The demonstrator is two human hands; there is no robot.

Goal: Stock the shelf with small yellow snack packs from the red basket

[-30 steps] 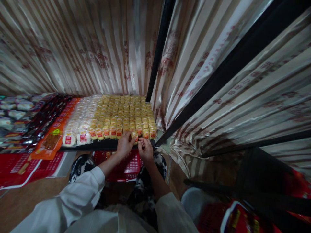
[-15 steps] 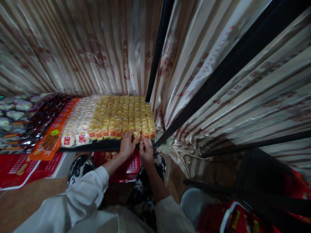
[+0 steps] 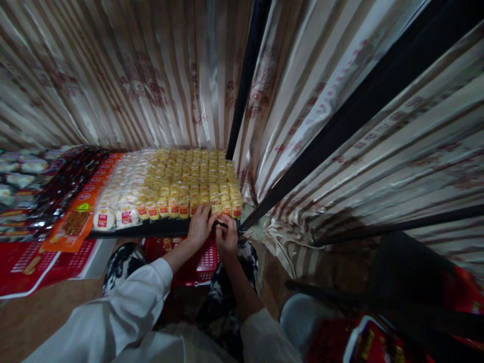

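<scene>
Rows of small yellow snack packets (image 3: 183, 194) with red labels stand tightly lined up at the right end of a black shelf (image 3: 139, 229). At the front of these rows, both hands meet around one yellow packet (image 3: 216, 208). My left hand (image 3: 199, 227) has its fingers closed along the packet's left side. Bent fingers of my right hand (image 3: 227, 238) pinch at its lower front edge, partly hiding it. White round packets (image 3: 127, 216) fill the rows just left of the yellow ones.
Left along the shelf lie orange snack bags (image 3: 75, 222) and dark shiny packs (image 3: 60, 189). A red basket (image 3: 200, 267) sits below, between my knees. Black posts (image 3: 291, 186) and a striped curtain (image 3: 170, 75) bound the shelf. Red bags (image 3: 336, 343) are at lower right.
The packet between my hands has moved slightly back and right, into line with the front of the rows. Both hands stay at it, the left shifted a little right.
</scene>
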